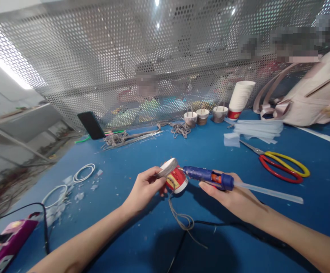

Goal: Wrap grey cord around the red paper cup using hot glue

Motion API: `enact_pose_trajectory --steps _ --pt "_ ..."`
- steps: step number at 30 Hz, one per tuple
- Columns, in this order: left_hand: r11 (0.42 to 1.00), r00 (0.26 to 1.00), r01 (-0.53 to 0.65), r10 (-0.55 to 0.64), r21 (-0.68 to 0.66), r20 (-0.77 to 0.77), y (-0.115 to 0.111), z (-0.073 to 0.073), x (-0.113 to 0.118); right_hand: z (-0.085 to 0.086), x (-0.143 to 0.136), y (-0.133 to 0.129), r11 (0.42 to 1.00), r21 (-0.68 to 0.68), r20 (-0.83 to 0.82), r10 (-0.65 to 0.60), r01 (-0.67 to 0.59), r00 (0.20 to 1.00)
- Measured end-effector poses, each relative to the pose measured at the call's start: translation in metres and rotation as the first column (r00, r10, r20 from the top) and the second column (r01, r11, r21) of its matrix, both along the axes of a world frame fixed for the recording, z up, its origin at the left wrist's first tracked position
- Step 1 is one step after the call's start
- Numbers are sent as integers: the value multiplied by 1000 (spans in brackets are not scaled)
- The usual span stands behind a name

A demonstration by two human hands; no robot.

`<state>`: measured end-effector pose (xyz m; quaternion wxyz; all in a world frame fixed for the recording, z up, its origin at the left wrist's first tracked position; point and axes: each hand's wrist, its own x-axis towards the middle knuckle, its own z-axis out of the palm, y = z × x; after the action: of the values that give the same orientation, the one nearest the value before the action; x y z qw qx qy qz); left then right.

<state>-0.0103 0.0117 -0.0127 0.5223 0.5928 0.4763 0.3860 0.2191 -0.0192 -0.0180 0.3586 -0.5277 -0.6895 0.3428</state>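
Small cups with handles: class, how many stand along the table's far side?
3, in a row: the left cup, the middle cup and the right cup, nearest the cup stack.

Print on the paper cup (178,177) is too small to read, and the cup hides some fingertips of the left hand (146,187), as the glue gun (198,173) does fingers of the right hand (234,195). Picture edges crop the pale backpack (301,108) and purple power strip (13,240). Shapes behind the perforated screen (96,57) are blurred.
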Motion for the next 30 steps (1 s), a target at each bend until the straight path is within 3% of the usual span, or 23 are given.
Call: enact_pose_trajectory --steps 30 --pt "999 993 15 -9 -44 116 4 -9 -6 5 1 2 996 -92 -30 5 -8 1000"
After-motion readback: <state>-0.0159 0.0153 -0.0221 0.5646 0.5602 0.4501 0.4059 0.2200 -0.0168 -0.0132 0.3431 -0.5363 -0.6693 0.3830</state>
